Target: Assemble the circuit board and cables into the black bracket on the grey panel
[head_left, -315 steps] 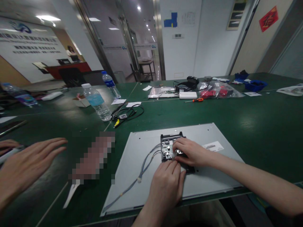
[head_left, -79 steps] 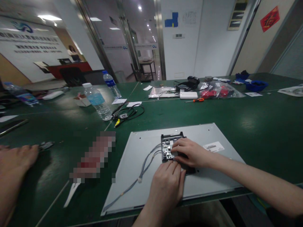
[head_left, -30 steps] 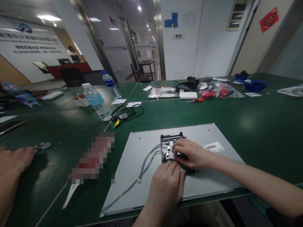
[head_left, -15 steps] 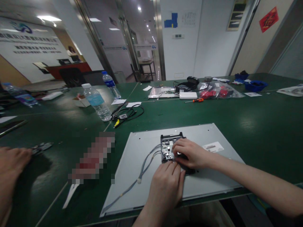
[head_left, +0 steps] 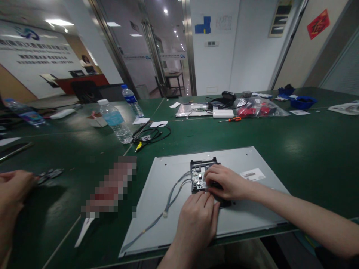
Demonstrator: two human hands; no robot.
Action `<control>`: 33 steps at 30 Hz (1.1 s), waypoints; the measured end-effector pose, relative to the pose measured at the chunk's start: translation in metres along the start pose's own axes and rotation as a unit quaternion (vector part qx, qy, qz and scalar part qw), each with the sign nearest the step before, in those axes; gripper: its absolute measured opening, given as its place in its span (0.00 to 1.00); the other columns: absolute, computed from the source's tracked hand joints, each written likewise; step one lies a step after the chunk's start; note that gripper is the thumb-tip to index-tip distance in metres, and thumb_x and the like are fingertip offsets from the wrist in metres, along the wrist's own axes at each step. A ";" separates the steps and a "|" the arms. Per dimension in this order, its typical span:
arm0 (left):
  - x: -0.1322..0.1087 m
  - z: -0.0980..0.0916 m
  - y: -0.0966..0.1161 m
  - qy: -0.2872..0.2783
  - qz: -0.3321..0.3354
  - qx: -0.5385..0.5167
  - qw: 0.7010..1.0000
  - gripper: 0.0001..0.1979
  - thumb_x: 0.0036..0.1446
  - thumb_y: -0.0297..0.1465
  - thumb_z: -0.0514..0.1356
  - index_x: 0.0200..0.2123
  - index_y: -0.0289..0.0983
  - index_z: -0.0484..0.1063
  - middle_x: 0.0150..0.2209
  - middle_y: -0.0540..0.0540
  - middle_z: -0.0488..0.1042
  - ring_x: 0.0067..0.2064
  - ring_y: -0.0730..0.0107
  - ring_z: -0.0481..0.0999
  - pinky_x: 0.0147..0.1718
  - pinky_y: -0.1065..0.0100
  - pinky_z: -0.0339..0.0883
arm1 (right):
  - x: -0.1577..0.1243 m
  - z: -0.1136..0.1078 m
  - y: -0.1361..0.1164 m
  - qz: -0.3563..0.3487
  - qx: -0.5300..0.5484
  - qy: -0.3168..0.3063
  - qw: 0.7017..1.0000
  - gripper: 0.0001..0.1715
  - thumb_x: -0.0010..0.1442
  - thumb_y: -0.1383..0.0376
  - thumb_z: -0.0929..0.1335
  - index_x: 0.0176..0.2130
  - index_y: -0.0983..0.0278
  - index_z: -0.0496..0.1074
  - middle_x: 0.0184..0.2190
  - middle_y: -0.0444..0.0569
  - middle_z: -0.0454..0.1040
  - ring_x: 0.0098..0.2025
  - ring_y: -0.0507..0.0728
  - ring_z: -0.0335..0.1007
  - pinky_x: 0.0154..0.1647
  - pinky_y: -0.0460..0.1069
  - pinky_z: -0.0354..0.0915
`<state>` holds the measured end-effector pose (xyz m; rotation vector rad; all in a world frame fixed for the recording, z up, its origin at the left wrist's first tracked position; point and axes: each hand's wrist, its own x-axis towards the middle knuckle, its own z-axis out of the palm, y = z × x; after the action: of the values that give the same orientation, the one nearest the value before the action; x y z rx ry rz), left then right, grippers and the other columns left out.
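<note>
Right hand (head_left: pixel 226 182) low over black frame (head_left: pixel 204 162), left hand (head_left: pixel 198 215) palm-down just beside

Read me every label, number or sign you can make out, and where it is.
"B", possibly "13": white tag on black cable.
Too small: label on the metal panel, glass-door lettering, wall sheet.
Too blurred: wall sign, character on red poster, bottle labels.

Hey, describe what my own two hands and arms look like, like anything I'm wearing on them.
Your ungloved left hand and ungloved right hand show no ring, watch or bracelet. Both visible forearms are bare; dark cloth, possibly a sleeve, shows near the right elbow.
</note>
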<state>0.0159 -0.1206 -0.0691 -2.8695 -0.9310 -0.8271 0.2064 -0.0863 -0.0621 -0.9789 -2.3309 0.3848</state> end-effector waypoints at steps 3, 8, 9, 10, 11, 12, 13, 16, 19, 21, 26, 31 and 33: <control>0.000 0.000 0.000 -0.003 -0.004 -0.003 1.000 0.08 0.62 0.26 0.54 0.38 0.35 0.73 0.37 0.41 0.77 0.40 0.57 0.77 0.40 0.53 0.74 | 0.000 0.001 0.001 0.002 -0.001 -0.003 1.000 0.11 0.56 0.73 0.68 0.39 0.62 0.67 0.42 0.51 0.72 0.46 0.59 0.66 0.47 0.54 0.64; -0.001 0.001 0.000 -0.002 0.001 0.001 1.000 0.08 0.62 0.26 0.54 0.37 0.35 0.74 0.36 0.41 0.77 0.40 0.57 0.77 0.39 0.54 0.74 | 0.000 0.000 0.000 0.003 -0.002 -0.002 1.000 0.10 0.56 0.73 0.68 0.39 0.63 0.67 0.42 0.51 0.72 0.46 0.59 0.66 0.48 0.55 0.64; -0.001 0.001 0.000 0.001 0.003 0.003 1.000 0.08 0.62 0.26 0.54 0.37 0.35 0.74 0.36 0.40 0.77 0.39 0.57 0.77 0.39 0.54 0.74 | 0.000 0.000 0.000 0.003 -0.001 -0.002 1.000 0.10 0.57 0.73 0.68 0.39 0.63 0.67 0.41 0.51 0.72 0.46 0.59 0.66 0.47 0.55 0.64; -0.001 0.001 0.000 0.004 0.005 0.005 1.000 0.09 0.62 0.26 0.53 0.38 0.35 0.74 0.37 0.40 0.77 0.39 0.57 0.77 0.40 0.55 0.74 | 0.000 0.000 0.000 0.002 0.000 -0.003 1.000 0.10 0.57 0.73 0.68 0.39 0.63 0.67 0.41 0.51 0.72 0.46 0.59 0.67 0.47 0.55 0.64; -0.001 0.001 0.000 0.005 0.005 0.005 1.000 0.09 0.62 0.26 0.53 0.38 0.35 0.74 0.37 0.40 0.77 0.39 0.58 0.77 0.40 0.55 0.74 | 0.000 0.000 0.000 0.001 0.001 -0.004 1.000 0.10 0.57 0.73 0.68 0.39 0.63 0.67 0.41 0.51 0.72 0.46 0.59 0.67 0.47 0.55 0.64; -0.001 0.001 0.000 0.005 0.005 0.004 1.000 0.09 0.62 0.26 0.53 0.38 0.35 0.74 0.37 0.40 0.77 0.39 0.58 0.77 0.40 0.55 0.74 | 0.000 0.000 0.000 0.001 0.002 -0.004 1.000 0.10 0.57 0.73 0.68 0.39 0.63 0.67 0.41 0.51 0.72 0.46 0.59 0.67 0.47 0.55 0.64; -0.001 0.001 -0.001 0.002 0.004 0.003 1.000 0.09 0.62 0.26 0.53 0.38 0.35 0.74 0.37 0.40 0.77 0.40 0.57 0.77 0.40 0.54 0.73 | 0.000 0.000 0.000 0.001 0.002 -0.005 1.000 0.10 0.57 0.73 0.68 0.39 0.63 0.67 0.41 0.51 0.72 0.46 0.59 0.67 0.47 0.55 0.64; -0.001 0.001 -0.001 -0.005 -0.001 0.000 1.000 0.08 0.62 0.26 0.54 0.38 0.35 0.74 0.37 0.41 0.77 0.40 0.57 0.76 0.40 0.54 0.73 | 0.000 0.000 0.001 0.004 -0.002 -0.003 1.000 0.10 0.57 0.72 0.68 0.40 0.62 0.67 0.42 0.51 0.72 0.46 0.59 0.66 0.47 0.55 0.64; -0.001 0.001 -0.001 -0.005 -0.001 -0.001 1.000 0.08 0.62 0.26 0.54 0.38 0.35 0.73 0.37 0.41 0.77 0.40 0.56 0.77 0.40 0.53 0.73 | 0.000 0.000 0.001 0.007 -0.002 -0.002 1.000 0.10 0.57 0.72 0.68 0.41 0.63 0.67 0.42 0.51 0.72 0.47 0.59 0.67 0.48 0.55 0.64; -0.001 0.002 -0.001 -0.007 -0.003 -0.004 1.000 0.08 0.62 0.26 0.54 0.38 0.35 0.74 0.38 0.41 0.77 0.40 0.56 0.76 0.40 0.52 0.73 | 0.000 0.000 0.000 0.013 -0.001 -0.002 1.000 0.11 0.57 0.72 0.69 0.41 0.63 0.67 0.42 0.52 0.72 0.47 0.59 0.67 0.48 0.55 0.64; -0.002 0.003 -0.002 -0.004 -0.005 -0.007 1.000 0.08 0.62 0.26 0.54 0.39 0.34 0.74 0.38 0.41 0.77 0.40 0.56 0.76 0.40 0.52 0.73 | -0.001 0.001 0.000 0.032 -0.003 0.003 0.999 0.13 0.56 0.71 0.69 0.43 0.63 0.66 0.43 0.53 0.71 0.47 0.60 0.66 0.49 0.56 0.65; -0.001 0.000 -0.001 -0.002 -0.001 -0.006 1.000 0.09 0.62 0.26 0.54 0.39 0.34 0.74 0.38 0.40 0.77 0.40 0.56 0.76 0.40 0.54 0.73 | -0.001 0.001 0.000 0.031 -0.001 0.003 1.000 0.16 0.56 0.71 0.69 0.45 0.64 0.66 0.45 0.54 0.70 0.48 0.61 0.66 0.51 0.57 0.65; 0.000 -0.001 -0.001 0.000 0.000 -0.001 1.000 0.09 0.62 0.26 0.54 0.38 0.34 0.74 0.37 0.40 0.76 0.39 0.57 0.76 0.39 0.54 0.73 | -0.001 0.001 0.000 0.028 0.001 0.001 1.000 0.17 0.56 0.71 0.69 0.46 0.64 0.66 0.45 0.54 0.70 0.49 0.61 0.65 0.51 0.57 0.65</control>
<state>0.0149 -0.1205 -0.0683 -2.8715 -0.9314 -0.8272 0.2063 -0.0871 -0.0631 -1.0460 -2.3042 0.4077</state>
